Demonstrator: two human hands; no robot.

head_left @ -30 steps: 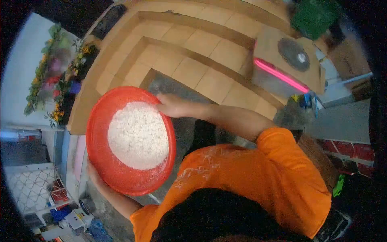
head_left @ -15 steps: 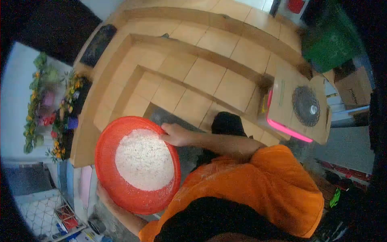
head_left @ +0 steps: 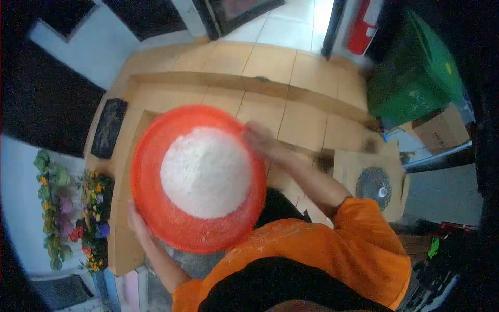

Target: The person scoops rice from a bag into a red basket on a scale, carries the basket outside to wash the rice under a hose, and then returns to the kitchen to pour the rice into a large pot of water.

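A round red basin (head_left: 200, 236) with a mound of white powder (head_left: 205, 171) in it is held in front of my orange shirt. My left hand (head_left: 136, 218) grips the basin at its left edge, with most of its fingers hidden under the rim. At the upper right edge, my right hand (head_left: 260, 140) holds the rim; it is blurred. The powder lies heaped toward the basin's middle and right.
Tiled steps (head_left: 218, 96) rise ahead to an open doorway (head_left: 288, 26). Flowers (head_left: 93, 218) stand at left. To the right are a cardboard-topped box (head_left: 345, 179) with a round dark grille (head_left: 373, 187), a green bin (head_left: 410, 83) and a cardboard carton (head_left: 442, 130).
The camera view has tilted up toward the doorway. The basin, held in both hands, now sits higher and further right in view, and the powder looks more heaped.
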